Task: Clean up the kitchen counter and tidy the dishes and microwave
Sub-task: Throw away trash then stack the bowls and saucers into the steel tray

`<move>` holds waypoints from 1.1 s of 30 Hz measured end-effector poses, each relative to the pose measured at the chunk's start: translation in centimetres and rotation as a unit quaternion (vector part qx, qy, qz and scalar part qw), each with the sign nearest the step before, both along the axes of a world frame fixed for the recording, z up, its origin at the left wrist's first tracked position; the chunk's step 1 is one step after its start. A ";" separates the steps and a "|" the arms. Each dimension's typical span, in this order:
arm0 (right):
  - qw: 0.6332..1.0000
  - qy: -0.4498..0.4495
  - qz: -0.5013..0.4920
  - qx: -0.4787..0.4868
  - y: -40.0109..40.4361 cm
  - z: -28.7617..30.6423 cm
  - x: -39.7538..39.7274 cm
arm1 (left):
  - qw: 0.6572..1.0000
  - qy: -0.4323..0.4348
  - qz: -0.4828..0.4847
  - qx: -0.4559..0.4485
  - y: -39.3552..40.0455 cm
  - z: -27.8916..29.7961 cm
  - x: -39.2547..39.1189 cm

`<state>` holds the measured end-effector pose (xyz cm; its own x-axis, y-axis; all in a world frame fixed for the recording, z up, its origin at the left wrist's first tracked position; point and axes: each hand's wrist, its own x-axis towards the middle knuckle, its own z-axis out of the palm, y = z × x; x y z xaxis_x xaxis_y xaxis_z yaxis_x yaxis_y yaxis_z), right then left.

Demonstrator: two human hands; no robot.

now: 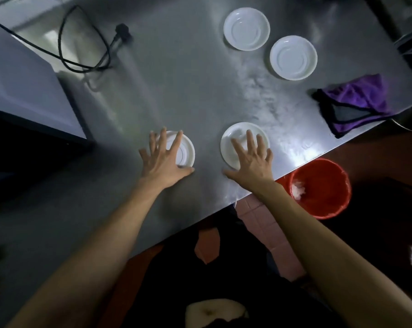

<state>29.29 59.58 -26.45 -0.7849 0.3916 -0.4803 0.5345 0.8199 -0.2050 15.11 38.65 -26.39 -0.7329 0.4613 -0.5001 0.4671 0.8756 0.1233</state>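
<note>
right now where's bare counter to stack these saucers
Widest bare counter: between cord, far saucers and both hands. Small gap between the hands. Right side is crowded: saucer, cloth, edge.

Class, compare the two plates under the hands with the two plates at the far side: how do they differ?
The near plates each have an open hand, left hand and right hand, spread over them; the far plates lie uncovered. The near plates sit apart; the far plates nearly touch. All are round and white.

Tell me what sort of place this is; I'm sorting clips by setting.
Probably a kitchen, perhaps a commercial one: a stainless steel counter holds four white saucers, a microwave stands at the left, and a purple cleaning cloth lies at the right.
</note>
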 end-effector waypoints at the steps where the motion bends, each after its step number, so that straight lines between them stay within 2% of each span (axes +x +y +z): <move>1: 1.000 0.006 0.012 0.007 0.4 -0.2 -0.4 | 1.000 -0.001 0.004 -0.001 0.3 -0.1 0.0; 4: 0.998 0.020 0.047 0.032 1.3 -0.6 -1.5 | 1.000 -0.001 0.020 -0.005 1.2 -0.2 0.2; 14: 0.996 -0.024 0.085 0.025 3.1 -1.1 -3.7 | 0.999 0.034 0.021 0.009 3.2 0.4 1.4; 19: 0.993 0.020 0.105 0.050 3.2 -1.0 -4.0 | 0.998 0.041 0.037 0.005 3.6 0.8 2.2; 27: 0.990 0.075 0.121 0.013 2.4 0.2 -4.9 | 0.994 0.064 0.089 0.012 2.6 2.1 3.4; 33: 0.981 0.086 0.175 -0.010 -0.1 1.0 -6.0 | 0.986 0.081 0.144 0.013 -0.7 3.2 5.2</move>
<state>23.27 59.48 -25.46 -0.9395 0.0753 -0.3340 0.1767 0.9422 -0.2846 20.34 37.93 -23.20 -0.9044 0.2343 -0.3567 0.2155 0.9721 0.0923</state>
